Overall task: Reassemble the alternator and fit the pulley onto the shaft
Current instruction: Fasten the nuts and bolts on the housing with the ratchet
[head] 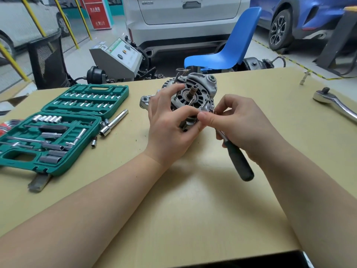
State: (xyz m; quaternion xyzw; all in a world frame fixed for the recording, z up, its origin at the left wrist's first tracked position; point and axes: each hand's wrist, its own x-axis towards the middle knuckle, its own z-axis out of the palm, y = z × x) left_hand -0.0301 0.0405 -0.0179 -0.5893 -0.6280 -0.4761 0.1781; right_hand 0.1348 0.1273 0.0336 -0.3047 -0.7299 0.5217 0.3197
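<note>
Metal alternator (195,93): one, gripped by two hands (170,128), one screwdriver (237,159).

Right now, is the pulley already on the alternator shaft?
No, the shaft of the alternator stands bare, with no pulley on it.

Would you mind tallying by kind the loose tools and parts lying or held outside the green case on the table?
Alternator, steadied by the left hand: 1
Black-handled driver, in the right hand: 1
Ratchet handle: 1
Chrome L-bar: 1
Small loose sockets beside the case: 2, possibly more
Small adapter near the far edge: 1
Total: 7
</note>
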